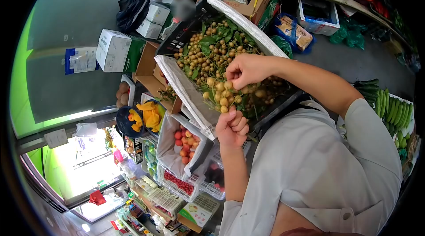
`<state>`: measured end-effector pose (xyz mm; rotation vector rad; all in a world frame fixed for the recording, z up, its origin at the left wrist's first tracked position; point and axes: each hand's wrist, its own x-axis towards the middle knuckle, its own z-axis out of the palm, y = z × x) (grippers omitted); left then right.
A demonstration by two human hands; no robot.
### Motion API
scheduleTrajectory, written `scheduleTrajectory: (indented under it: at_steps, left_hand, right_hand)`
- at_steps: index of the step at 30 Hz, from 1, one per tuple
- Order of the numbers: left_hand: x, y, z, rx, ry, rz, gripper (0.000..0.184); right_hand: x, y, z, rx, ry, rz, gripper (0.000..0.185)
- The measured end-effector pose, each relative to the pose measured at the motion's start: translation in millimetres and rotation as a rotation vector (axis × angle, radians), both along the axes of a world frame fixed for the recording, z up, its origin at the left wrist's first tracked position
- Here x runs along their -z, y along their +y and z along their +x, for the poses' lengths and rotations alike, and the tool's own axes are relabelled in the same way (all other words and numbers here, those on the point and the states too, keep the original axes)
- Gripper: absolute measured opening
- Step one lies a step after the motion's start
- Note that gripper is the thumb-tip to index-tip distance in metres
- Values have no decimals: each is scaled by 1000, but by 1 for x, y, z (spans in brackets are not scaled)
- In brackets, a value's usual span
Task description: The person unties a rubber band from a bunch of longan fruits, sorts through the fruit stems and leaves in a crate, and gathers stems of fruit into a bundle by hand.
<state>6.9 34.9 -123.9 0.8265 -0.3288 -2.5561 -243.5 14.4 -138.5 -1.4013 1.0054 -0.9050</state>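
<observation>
A crate lined with white foam (270,41) holds many small round brown fruits with green leaves (226,39). Over it, my right hand (250,70) comes in from the upper right, its fingers closed in a pinch on a bunch of the fruits (219,90). My left hand (232,127) is at the lower end of the same bunch, fingers curled and thumb tip against a fruit. The stems between my fingers are mostly hidden.
A lined box of red and yellow fruits (188,145) and a clear tray of small red fruits (177,183) stand below the crate. Dark bowls (128,123) hold yellow pieces. White boxes (113,50) stand at upper left, a foam box (318,19) at upper right.
</observation>
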Motion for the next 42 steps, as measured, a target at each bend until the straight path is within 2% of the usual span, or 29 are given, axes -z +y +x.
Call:
scheduleTrajectory:
  at_steps: [2, 5, 9, 11, 12, 13, 16, 18, 21, 25, 26, 27, 29, 30, 32, 35, 38, 41, 42]
  left_hand:
    - [-4, 1, -3, -8, -53, 15, 22]
    - [-4, 1, -7, 9, -148, -17, 23]
    - [-7, 1, -12, -7, -219, -52, 22]
    - [-11, 5, -13, 68, -248, -131, 21]
    - [-9, 7, -12, 56, -201, -146, 21]
    - [-8, 6, -13, 51, -196, -149, 21]
    - [-7, 5, -15, -70, -217, -117, 24]
    - [-7, 3, -17, -134, -188, -86, 29]
    - [-3, 0, -19, -157, -152, -101, 32]
    - [-3, 1, -23, -185, -90, -88, 26]
    - [7, -1, -17, -149, 26, -103, 23]
    - [0, 0, -18, -166, 31, -104, 23]
    - [-17, 3, -24, -220, 3, -17, 30]
    - [-5, 1, -18, -182, 128, -57, 41]
    - [-9, 3, -22, -204, 76, -111, 41]
    - [0, 4, -19, -225, 11, -121, 42]
    - [0, 4, -18, -224, 12, -51, 32]
    - [31, 4, -8, -205, 128, -88, 29]
    - [12, 6, -16, -231, 37, -92, 25]
  right_hand:
    - [0, 1, 7, 223, -57, -50, 16]
    - [3, 0, 14, 316, 45, -118, 24]
    - [7, -2, 23, 417, 168, -185, 26]
    - [7, -10, 15, 708, 182, -88, 16]
    - [2, -14, 1, 728, 73, 102, 16]
    - [8, -22, -6, 779, 48, -53, 16]
    - [7, -13, -1, 776, 52, -17, 16]
    - [6, -10, 7, 810, 184, -267, 16]
    - [-12, -2, 9, 829, 121, -204, 16]
    - [-23, 8, 18, 707, 158, -288, 16]
    - [-28, 12, 26, 675, 137, -377, 11]
    - [-38, 19, 29, 599, 233, -375, 13]
    - [-33, 30, 42, 485, 291, -439, 19]
    - [-27, 36, 46, 473, 293, -443, 19]
    - [-16, 50, 54, 296, 410, -685, 26]
    - [-18, 60, 68, 356, 420, -827, 19]
    - [-22, 69, 67, 289, 431, -818, 22]
    - [-28, 72, 60, 236, 437, -818, 20]
    - [-32, 71, 55, 203, 399, -756, 19]
